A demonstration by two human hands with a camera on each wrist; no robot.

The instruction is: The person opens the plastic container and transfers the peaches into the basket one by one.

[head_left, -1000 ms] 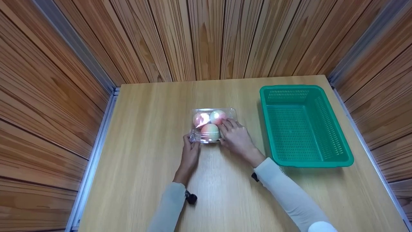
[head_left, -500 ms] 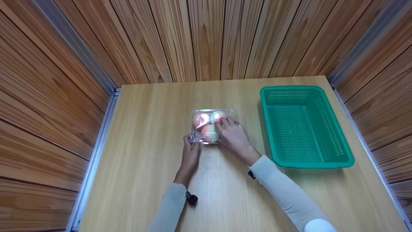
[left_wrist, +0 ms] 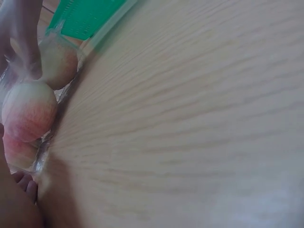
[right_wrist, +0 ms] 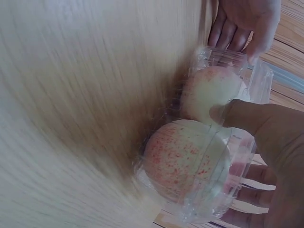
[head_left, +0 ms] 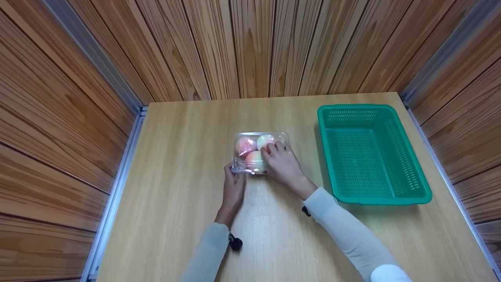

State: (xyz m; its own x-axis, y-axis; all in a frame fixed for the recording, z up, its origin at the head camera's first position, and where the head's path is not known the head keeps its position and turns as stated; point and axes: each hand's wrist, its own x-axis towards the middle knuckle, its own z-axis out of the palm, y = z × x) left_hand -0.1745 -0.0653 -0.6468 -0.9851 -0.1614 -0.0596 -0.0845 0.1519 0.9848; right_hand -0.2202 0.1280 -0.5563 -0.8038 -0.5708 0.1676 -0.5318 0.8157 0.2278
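Observation:
A clear plastic clamshell box (head_left: 282,136) of pink-and-cream peaches lies on the table in front of me. My left hand (head_left: 233,190) pinches its near left corner. Over the box's right side reaches my right hand (head_left: 282,164), fingers curled on the top. In the right wrist view the right thumb (right_wrist: 232,115) presses the near side while the other fingers lie across the lid. Two peaches show there, a red-speckled one (right_wrist: 183,161) nearer that camera. From above, the right hand hides the near right part of the box. Beyond that thumb, the left fingers (right_wrist: 228,35) hold the plastic edge.
A green plastic basket (head_left: 327,156) with perforated walls stands on the right of the wooden table (head_left: 180,156), a short way from the box. Wood-panelled walls (head_left: 254,47) enclose the back and sides.
The right hand and forearm have shifted slightly left over the box. The left hand keeps its hold on the corner, and the box stays in nearly the same place.

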